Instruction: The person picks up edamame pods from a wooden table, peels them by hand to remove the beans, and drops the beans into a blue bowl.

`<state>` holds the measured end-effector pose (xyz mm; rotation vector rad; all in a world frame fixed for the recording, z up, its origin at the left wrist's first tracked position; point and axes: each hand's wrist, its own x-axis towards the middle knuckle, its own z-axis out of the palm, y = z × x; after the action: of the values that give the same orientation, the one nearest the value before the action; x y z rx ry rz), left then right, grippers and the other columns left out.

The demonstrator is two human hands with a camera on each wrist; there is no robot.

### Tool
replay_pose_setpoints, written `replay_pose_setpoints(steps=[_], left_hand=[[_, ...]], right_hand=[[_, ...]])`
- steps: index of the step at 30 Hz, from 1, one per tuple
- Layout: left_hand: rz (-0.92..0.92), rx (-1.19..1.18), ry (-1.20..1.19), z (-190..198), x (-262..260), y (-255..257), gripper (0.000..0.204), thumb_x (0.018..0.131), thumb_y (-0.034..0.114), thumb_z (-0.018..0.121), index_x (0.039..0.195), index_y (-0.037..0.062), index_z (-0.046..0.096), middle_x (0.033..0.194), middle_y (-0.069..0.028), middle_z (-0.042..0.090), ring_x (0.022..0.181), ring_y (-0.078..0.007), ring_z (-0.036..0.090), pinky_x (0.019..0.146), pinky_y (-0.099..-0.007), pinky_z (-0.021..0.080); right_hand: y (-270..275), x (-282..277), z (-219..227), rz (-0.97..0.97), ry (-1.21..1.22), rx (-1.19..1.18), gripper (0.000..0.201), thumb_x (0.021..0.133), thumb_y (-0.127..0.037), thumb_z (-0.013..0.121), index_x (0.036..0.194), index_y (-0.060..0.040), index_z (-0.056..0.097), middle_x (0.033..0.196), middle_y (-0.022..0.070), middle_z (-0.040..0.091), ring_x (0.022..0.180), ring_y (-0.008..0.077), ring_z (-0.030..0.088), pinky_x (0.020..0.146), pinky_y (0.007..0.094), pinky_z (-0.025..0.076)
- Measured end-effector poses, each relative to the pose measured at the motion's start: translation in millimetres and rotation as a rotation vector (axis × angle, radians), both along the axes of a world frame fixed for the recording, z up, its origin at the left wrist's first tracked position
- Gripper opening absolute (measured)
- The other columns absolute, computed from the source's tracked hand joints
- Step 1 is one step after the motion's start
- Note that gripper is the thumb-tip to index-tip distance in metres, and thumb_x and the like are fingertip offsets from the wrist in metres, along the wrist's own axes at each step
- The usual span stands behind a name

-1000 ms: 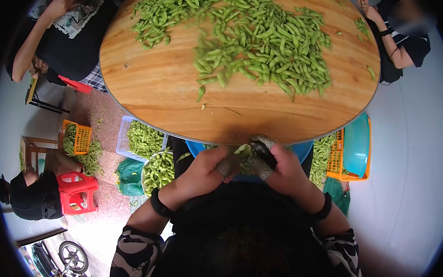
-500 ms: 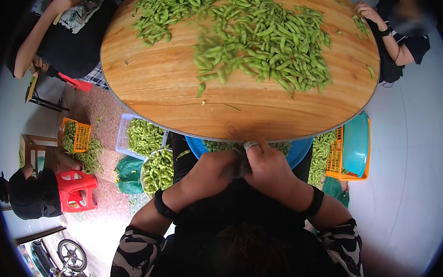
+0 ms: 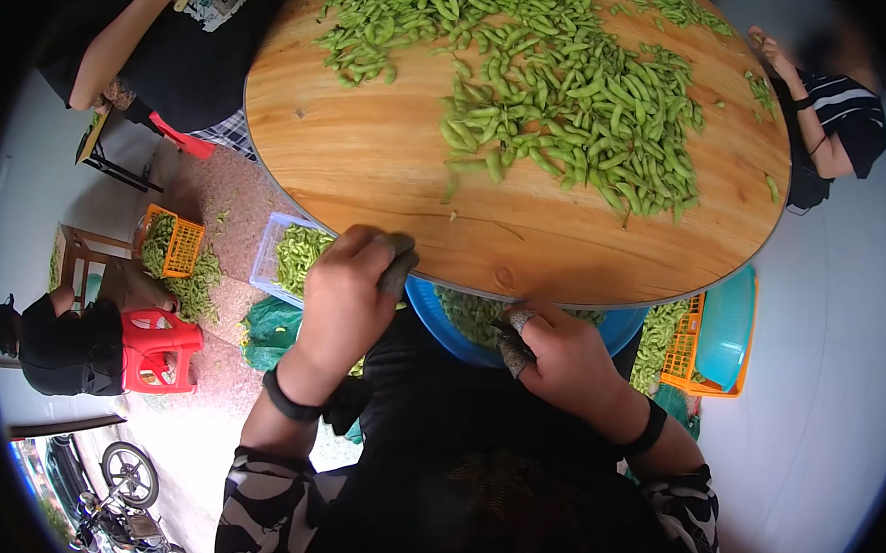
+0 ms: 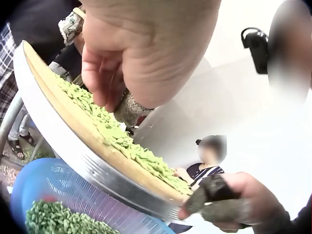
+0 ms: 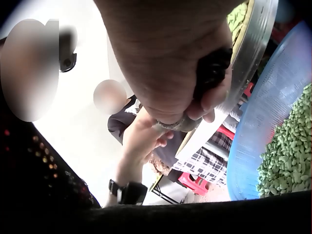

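My left hand (image 3: 342, 296) is raised at the round wooden table's (image 3: 369, 162) near left edge, fingers loosely curled with no pod showing. Its thumb wears a grey speckled cover (image 4: 132, 109). My right hand (image 3: 574, 363) is curled above a blue basket (image 3: 426, 321) under the table edge; its fingertips wear grey and black covers. Something glossy black (image 5: 212, 70) shows against the right palm; I cannot tell whether that hand holds anything. Green soybean pods (image 3: 622, 111) lie heaped across the table. Shelled green beans (image 5: 287, 151) fill the basket's bottom.
To the left stand a pale crate of pods (image 3: 289, 253), a green sack (image 3: 268, 332), an orange basket (image 3: 179, 243) and a red stool (image 3: 159, 347). On the right, a teal basin (image 3: 729, 332) leans on an orange crate (image 3: 679, 359). Other people sit around.
My hands were together over the basket; the left has since parted from the right and risen to the table's left edge. The head view has shifted slightly.
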<state>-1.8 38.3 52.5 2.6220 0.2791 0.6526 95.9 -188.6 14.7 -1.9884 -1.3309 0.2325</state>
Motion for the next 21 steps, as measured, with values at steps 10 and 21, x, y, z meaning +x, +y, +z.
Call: replay_pose_setpoints(steps=[10, 21], left_hand=[[0.051, 0.203, -0.062, -50, 80, 9, 0.013, 0.078, 0.011, 0.070, 0.086, 0.0030, 0.064, 0.083, -0.0125, 0.063, 0.081, -0.0314, 0.061, 0.070, -0.0414, 0.051], [-0.335, -1.232, 0.260, -43, 17, -54, 0.017, 0.087, -0.003, 0.064, 0.103, 0.0013, 0.061, 0.091, -0.0016, 0.065, 0.085, -0.0094, 0.060, 0.075, -0.0252, 0.051]], right_hand=[[-25, 10, 0, -0.165, 0.147, 0.063, 0.034, 0.084, -0.010, 0.065, 0.116, -0.0002, 0.058, 0.094, 0.0160, 0.066, 0.079, 0.0303, 0.066, 0.070, 0.0343, 0.053], [-21, 14, 1, -0.022, 0.652, 0.111, 0.045, 0.087, 0.003, 0.054, 0.132, 0.0001, 0.051, 0.084, 0.0025, 0.064, 0.076, 0.0086, 0.059, 0.071, 0.0239, 0.049]])
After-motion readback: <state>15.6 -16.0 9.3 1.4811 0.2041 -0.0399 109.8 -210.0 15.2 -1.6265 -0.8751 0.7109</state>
